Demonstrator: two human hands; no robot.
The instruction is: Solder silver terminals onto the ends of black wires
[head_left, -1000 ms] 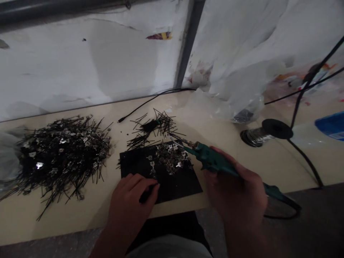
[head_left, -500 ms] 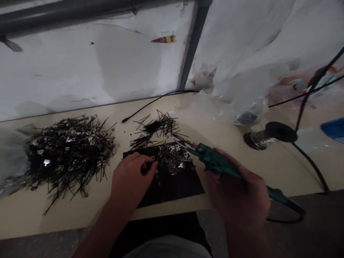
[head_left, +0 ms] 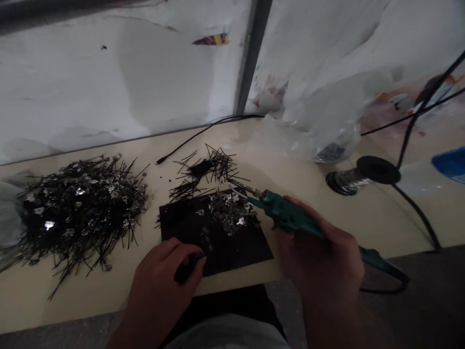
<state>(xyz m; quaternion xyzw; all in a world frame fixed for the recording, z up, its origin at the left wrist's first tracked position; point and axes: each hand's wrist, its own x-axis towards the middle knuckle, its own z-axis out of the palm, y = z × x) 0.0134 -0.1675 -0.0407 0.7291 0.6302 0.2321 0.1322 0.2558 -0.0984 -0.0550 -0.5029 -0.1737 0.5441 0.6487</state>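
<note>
My right hand (head_left: 323, 257) is closed around the green soldering gun (head_left: 290, 211), its metal tip pointing left over a heap of small metal tabs (head_left: 230, 213). That heap lies on a black mat (head_left: 240, 249). At the mat's lower left, my left hand (head_left: 163, 276) pinches a small black object (head_left: 187, 269) between thumb and fingers; its kind is hard to make out. Several metal tabs (head_left: 207, 240) lie in a short line on the mat near my left fingertips. Short black wires (head_left: 203, 169) are strewn behind the mat.
A large pile of black wires with metal tabs (head_left: 87, 203) covers the left of the table. To the right stands a solder wire spool (head_left: 348, 179), near a clear plastic bag (head_left: 327, 135) and a blue object (head_left: 450, 165). A black cable (head_left: 196, 138) runs along the back.
My left hand has drawn back toward me and left, uncovering a single tab and the row of tabs on the mat. My right hand keeps the soldering gun in nearly the same place.
</note>
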